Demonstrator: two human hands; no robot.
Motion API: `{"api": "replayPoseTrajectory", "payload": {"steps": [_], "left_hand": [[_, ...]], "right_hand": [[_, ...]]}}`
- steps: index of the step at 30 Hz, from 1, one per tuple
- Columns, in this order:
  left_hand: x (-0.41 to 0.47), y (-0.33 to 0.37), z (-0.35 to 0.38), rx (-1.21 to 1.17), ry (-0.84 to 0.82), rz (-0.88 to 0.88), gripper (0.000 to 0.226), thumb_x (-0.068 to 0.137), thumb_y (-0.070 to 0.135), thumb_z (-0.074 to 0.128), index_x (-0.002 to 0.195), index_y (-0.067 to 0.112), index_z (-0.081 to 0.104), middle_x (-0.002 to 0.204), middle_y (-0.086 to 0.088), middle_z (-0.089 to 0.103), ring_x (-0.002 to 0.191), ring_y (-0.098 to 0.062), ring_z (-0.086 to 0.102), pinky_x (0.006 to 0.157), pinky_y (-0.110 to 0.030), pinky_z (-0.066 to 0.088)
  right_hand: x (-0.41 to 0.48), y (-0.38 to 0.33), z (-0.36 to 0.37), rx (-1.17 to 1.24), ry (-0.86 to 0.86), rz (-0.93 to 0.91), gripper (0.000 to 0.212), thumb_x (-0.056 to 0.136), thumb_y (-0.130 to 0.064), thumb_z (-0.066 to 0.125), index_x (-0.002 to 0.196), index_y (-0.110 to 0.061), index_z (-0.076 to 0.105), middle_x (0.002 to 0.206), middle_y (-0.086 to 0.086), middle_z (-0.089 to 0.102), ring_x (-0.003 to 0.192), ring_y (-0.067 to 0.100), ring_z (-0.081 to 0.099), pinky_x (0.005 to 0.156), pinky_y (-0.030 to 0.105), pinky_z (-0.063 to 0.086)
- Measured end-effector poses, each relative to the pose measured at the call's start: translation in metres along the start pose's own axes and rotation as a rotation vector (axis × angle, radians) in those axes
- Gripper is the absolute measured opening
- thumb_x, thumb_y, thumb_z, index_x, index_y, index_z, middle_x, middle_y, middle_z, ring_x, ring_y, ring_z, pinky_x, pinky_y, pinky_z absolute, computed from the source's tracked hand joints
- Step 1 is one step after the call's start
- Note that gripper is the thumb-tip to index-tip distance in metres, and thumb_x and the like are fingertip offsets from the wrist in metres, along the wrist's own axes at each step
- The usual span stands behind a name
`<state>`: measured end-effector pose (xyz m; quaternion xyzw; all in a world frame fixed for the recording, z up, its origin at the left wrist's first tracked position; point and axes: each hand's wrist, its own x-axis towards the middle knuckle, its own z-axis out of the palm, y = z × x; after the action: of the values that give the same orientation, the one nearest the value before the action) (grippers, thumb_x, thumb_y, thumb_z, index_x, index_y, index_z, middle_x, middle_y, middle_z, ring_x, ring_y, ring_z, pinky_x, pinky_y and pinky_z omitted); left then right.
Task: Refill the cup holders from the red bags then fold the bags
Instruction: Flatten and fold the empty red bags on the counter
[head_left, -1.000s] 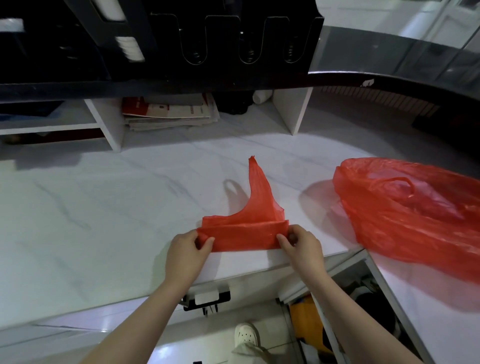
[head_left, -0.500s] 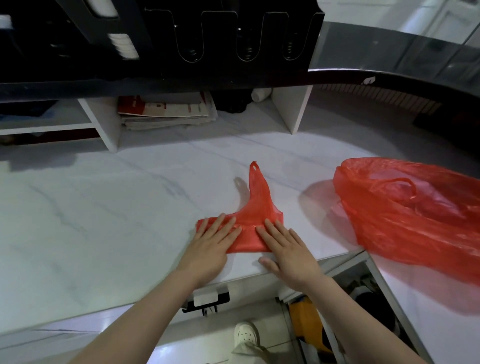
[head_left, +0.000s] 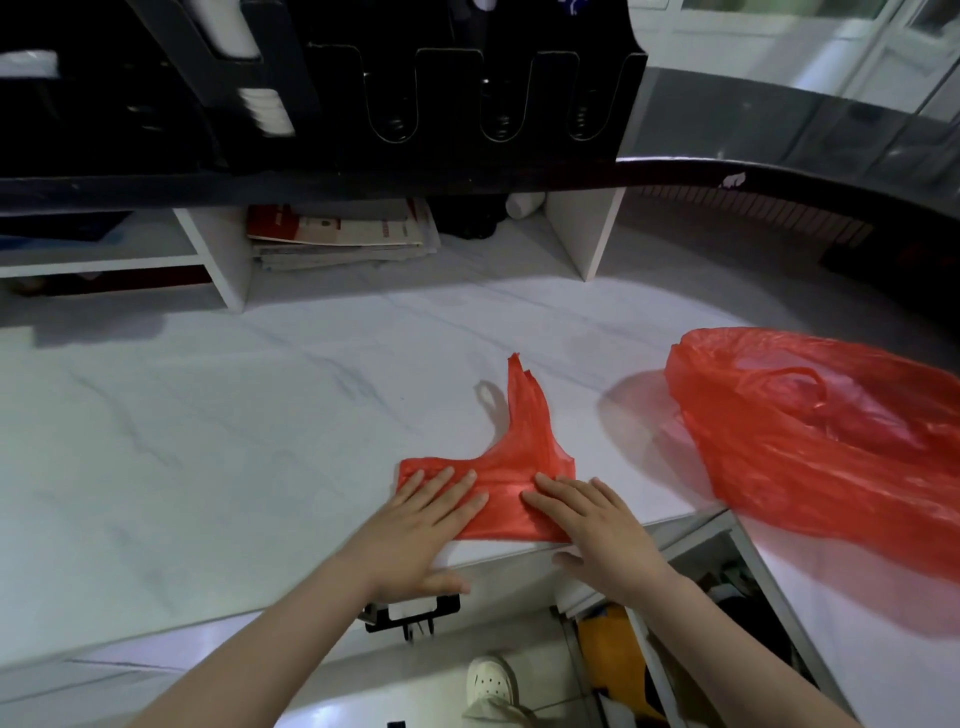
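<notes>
Pressing flat-fingered, left grip (head_left: 415, 525) and right grip (head_left: 597, 530) flatten one folded bag (head_left: 511, 467) — second bag (head_left: 831, 457) nearby.

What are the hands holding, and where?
Nothing is gripped. The left hand and right hand press flat, fingers straight, on the lower band of the folded red bag.

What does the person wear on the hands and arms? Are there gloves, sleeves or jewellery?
Nothing shows. The left hand and right hand have no gloves, rings or watch. The left forearm and right forearm are bare, with no sleeve in view.
</notes>
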<state>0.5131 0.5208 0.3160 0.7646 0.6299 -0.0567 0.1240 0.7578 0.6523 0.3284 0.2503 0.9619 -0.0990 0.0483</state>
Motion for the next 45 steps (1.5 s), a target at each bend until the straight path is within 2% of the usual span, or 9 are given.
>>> {"api": "replayPoseTrajectory", "payload": {"steps": [5,8,12,22,25,30,33,38,45], "left_hand": [[-0.017,-0.01,-0.013,-0.166,0.153,0.055,0.079,0.084,0.062,0.053,0.149,0.027,0.026,0.159,0.002,0.014,0.145,-0.015,0.013,0.116,-0.028,0.011],[-0.022,-0.01,-0.018,-0.286,0.363,-0.049,0.031,0.087,0.037,0.063,0.112,0.02,0.061,0.118,0.005,0.054,0.108,-0.016,0.053,0.088,-0.024,0.042],[-0.01,-0.004,-0.018,-0.603,0.568,-0.429,0.016,0.088,0.029,0.064,0.102,0.022,0.061,0.092,0.011,0.062,0.084,-0.013,0.06,0.069,-0.017,0.038],[0.031,0.005,-0.025,-0.308,0.505,-0.607,0.04,0.086,0.013,0.064,0.125,0.014,0.056,0.136,-0.009,0.049,0.111,-0.031,0.054,0.086,-0.04,0.047],[0.028,0.014,-0.02,-0.049,0.578,-0.37,0.042,0.071,0.001,0.075,0.11,0.012,0.068,0.131,-0.012,0.058,0.117,-0.035,0.057,0.096,-0.05,0.045],[0.012,0.017,-0.006,-0.015,0.311,-0.232,0.052,0.095,0.046,0.034,0.14,0.023,0.045,0.15,-0.003,0.038,0.138,-0.025,0.035,0.114,-0.046,0.017],[0.011,0.01,0.002,-0.075,0.197,-0.247,0.061,0.096,0.056,0.027,0.151,0.032,0.012,0.16,0.004,0.004,0.147,-0.016,0.004,0.116,-0.032,-0.007],[0.008,0.001,0.0,-0.12,0.194,-0.176,0.063,0.095,0.059,0.029,0.151,0.035,0.012,0.16,0.006,0.001,0.147,-0.014,-0.001,0.116,-0.031,-0.007],[-0.008,0.002,-0.007,-0.223,0.434,-0.102,0.045,0.078,0.038,0.073,0.119,0.019,0.065,0.118,-0.003,0.061,0.105,-0.024,0.06,0.092,-0.036,0.048]], "right_hand": [[-0.005,0.001,-0.018,0.397,0.176,0.119,0.035,0.085,-0.02,0.069,0.119,-0.028,0.062,0.118,-0.015,0.06,0.109,0.008,0.058,0.093,0.018,0.04],[-0.001,0.0,-0.023,0.524,0.198,0.176,0.017,0.089,-0.022,0.064,0.105,-0.029,0.067,0.103,-0.017,0.06,0.093,0.002,0.058,0.083,0.021,0.047],[0.014,-0.002,-0.018,0.664,0.273,0.394,0.005,0.092,-0.034,0.059,0.088,-0.031,0.059,0.084,-0.011,0.062,0.078,0.008,0.058,0.069,0.025,0.048],[0.051,-0.006,0.0,0.394,0.357,0.714,0.036,0.092,-0.041,0.053,0.121,-0.021,0.048,0.11,0.001,0.059,0.087,0.022,0.061,0.065,0.032,0.047],[0.048,-0.004,0.003,0.351,0.414,0.643,0.044,0.092,-0.035,0.053,0.134,-0.028,0.04,0.13,0.003,0.043,0.104,0.024,0.055,0.066,0.033,0.047],[0.028,-0.002,0.015,0.092,0.493,0.325,0.034,0.088,-0.02,0.065,0.121,-0.02,0.058,0.137,0.008,0.051,0.117,0.032,0.051,0.082,0.044,0.05],[0.012,0.005,0.021,0.097,0.482,0.207,0.043,0.093,-0.041,0.056,0.13,-0.018,0.057,0.138,0.004,0.054,0.121,0.029,0.053,0.093,0.043,0.045],[-0.009,0.017,0.016,0.144,0.304,0.069,0.072,0.08,-0.062,0.058,0.137,-0.02,0.05,0.14,0.003,0.05,0.128,0.026,0.047,0.104,0.046,0.04],[-0.011,0.014,-0.006,0.463,0.32,0.155,0.014,0.082,-0.043,0.066,0.096,-0.047,0.065,0.088,-0.022,0.065,0.085,0.0,0.056,0.078,0.023,0.048]]}}
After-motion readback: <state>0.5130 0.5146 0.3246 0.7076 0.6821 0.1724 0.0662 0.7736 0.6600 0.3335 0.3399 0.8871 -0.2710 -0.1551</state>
